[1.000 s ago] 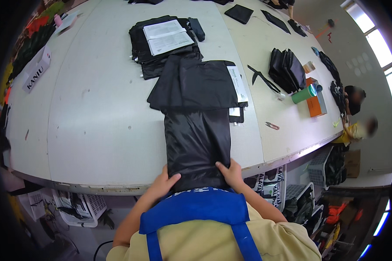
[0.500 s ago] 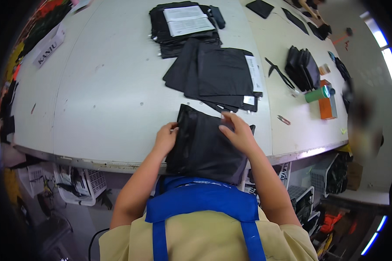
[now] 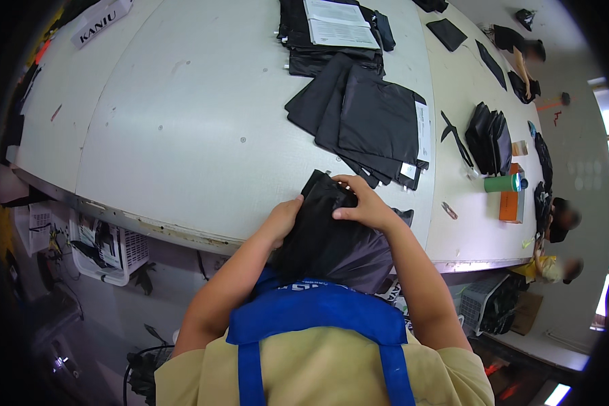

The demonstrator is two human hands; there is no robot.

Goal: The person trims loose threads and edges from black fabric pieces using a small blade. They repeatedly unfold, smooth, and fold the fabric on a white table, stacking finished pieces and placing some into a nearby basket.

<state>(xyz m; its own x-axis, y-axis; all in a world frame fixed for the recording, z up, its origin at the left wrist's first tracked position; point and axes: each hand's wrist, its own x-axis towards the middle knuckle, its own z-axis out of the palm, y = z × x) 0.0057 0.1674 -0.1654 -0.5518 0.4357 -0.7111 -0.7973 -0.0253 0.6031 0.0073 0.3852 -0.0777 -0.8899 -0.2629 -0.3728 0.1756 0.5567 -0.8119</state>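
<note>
A black, soft fabric piece [image 3: 323,233], perhaps a bag, hangs over the near table edge against my blue apron. My left hand [image 3: 285,220] is closed on its left side, thumb on top. At its upper right my right hand [image 3: 367,206] pinches the bunched cloth between thumb and fingers. The piece is creased and partly folded over, its lower right spreading toward my right forearm. Just beyond my hands lies a fanned stack of flat black fabric pieces [image 3: 379,122] with white labels along the right side.
Farther back, printed sheets [image 3: 342,24] rest on a black pile. On the right are black scissors [image 3: 457,139], thread snips [image 3: 449,210], black pouches [image 3: 488,139], a green can [image 3: 502,183] and an orange box [image 3: 511,203]. A white basket [image 3: 108,247] sits below the table edge. Other people are at right.
My right hand has closed on the fabric, where its fingers were spread before. The piece's left part has been drawn inward and folded. The whole view has turned, shifting the table things rightward.
</note>
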